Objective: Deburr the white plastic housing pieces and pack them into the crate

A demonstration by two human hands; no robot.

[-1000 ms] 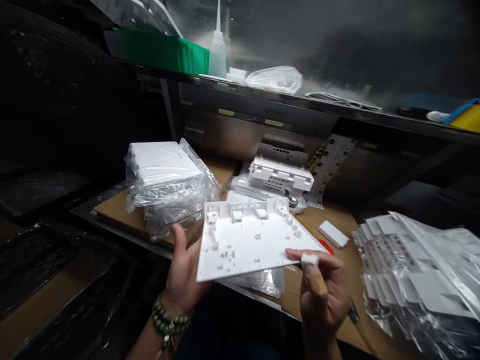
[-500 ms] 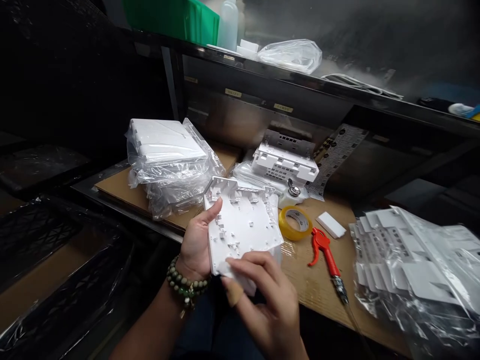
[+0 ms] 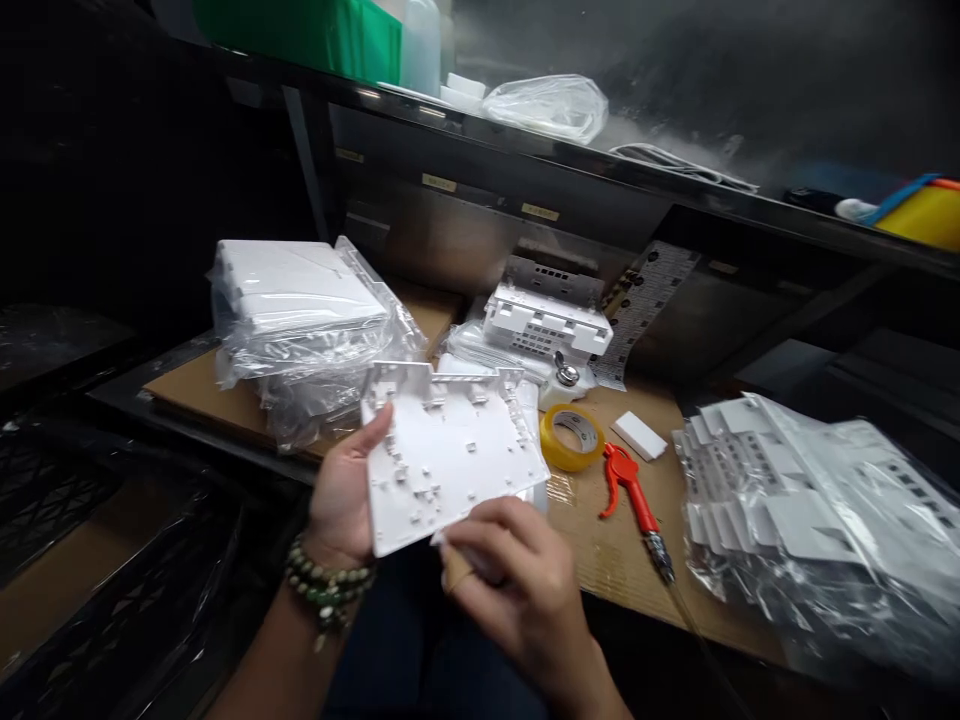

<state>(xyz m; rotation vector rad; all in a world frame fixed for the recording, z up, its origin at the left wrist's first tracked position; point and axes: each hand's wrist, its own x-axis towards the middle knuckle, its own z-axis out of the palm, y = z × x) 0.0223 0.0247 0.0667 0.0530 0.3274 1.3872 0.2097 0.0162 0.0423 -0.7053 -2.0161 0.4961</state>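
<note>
Grip of the left hand (image 3: 341, 505), head view, clasps a white panel (image 3: 450, 450) left of the tape roll (image 3: 553, 448); the right hand (image 3: 521, 590) pinches a white scrap (image 3: 437, 539). Work looks unfinished; a bagged stack (image 3: 304, 300) lies farther left.

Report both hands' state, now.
Left hand: holding the white plastic panel at its left edge.
Right hand: closed on something white, mostly hidden.

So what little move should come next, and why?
Maybe slide the right hand along the lower edge of the flat white plastic panel: it pinches a small white piece by that edge, and the left hand grips the panel's left side.
</note>
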